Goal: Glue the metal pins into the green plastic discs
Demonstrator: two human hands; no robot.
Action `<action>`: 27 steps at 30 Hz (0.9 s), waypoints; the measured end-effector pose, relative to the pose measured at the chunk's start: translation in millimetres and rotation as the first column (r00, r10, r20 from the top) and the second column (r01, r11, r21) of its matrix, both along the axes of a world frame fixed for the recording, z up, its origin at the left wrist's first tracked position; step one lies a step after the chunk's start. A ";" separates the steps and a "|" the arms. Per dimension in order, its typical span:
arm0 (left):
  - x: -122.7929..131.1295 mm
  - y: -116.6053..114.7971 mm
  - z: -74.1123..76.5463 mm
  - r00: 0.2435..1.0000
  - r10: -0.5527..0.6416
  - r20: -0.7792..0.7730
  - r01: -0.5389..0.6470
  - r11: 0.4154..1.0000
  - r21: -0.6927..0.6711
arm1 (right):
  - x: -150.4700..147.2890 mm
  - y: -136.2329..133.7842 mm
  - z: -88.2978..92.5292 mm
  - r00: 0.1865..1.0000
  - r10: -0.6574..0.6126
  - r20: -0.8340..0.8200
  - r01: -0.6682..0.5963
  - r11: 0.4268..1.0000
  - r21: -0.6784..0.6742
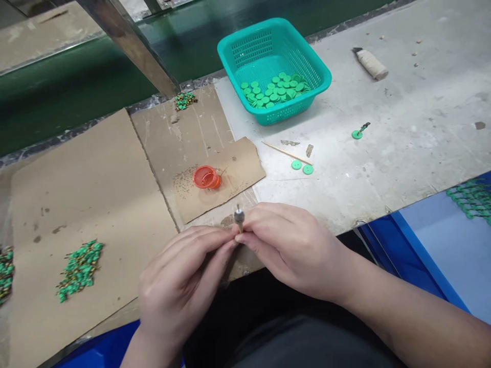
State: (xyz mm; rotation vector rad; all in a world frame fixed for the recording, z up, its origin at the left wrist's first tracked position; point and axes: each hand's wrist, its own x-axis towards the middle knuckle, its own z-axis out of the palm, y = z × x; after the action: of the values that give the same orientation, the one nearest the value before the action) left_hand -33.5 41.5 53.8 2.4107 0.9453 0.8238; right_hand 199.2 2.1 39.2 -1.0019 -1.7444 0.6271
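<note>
My left hand and my right hand meet near the table's front edge, thumbs and fingertips pinched together. Between the fingertips stands a small slim piece with a tan stem, a dark grey and white upper part and a thin tip; its lower end is hidden by my fingers. Just beyond my hands, a small red cup sits on a cardboard scrap sprinkled with brown specks. Two green round discs with small holes lie to the right, beside a thin wooden stick.
A teal basket holds many green discs. Another disc bears a small upright piece. A wrapped blade lies farther right. Green-and-brown small pieces are heaped on cardboard at left. A blue bin stands below at right.
</note>
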 end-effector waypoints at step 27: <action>-4.3 1.0 -2.9 1.000 -0.019 0.025 0.019 1.000 -0.006 | 3.5 5.8 1.1 0.999 -0.039 -0.038 0.037 0.998 -0.040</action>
State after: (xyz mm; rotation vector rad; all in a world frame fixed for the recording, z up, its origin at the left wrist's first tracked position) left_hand -37.8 42.4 51.0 2.3950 0.9128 0.8409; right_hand 202.7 7.9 40.3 -1.0412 -1.6810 0.6550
